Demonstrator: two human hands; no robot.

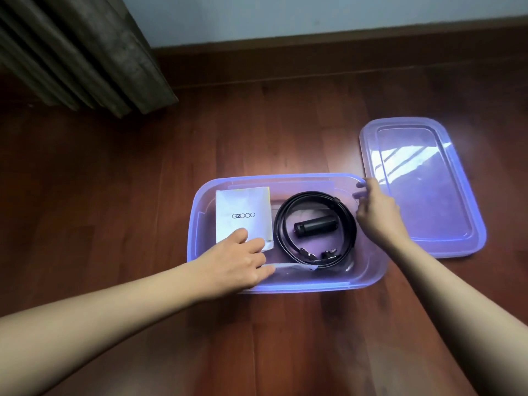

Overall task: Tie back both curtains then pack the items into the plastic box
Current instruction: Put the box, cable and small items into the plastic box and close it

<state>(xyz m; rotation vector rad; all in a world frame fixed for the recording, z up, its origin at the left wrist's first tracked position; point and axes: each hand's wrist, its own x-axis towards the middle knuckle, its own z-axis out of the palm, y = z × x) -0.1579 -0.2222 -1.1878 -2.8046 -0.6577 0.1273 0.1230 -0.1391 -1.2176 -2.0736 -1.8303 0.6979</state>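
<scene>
Extends both bare forearms over a reddish wood floor (114, 195). Rests the left hand (240, 258) across the near rim of the clear, violet-tinted plastic box (193, 224), fingers straight and slightly spread, fingertips touching the near corner of a white packet (243, 207). Reads "G2000" in dark letters across that packet, flat in the box's left half. Finds just right of it, well clear of the left hand, a coiled black belt (279, 224), metal buckle (317, 256) toward the near wall, ringed around a short black cylinder (314, 225) on its side. Holds the right hand (377, 215) at the box's far right corner, fingers curled at the rim but blurred; cannot tell whether gripping or merely touching. Sees the matching lid (423, 190) flat on the floor just right of the box, beside that hand. Ends farther off at a grey curtain (80, 52) on the left, a brown skirting board (343, 44) and a pale wall (314, 15).
</scene>
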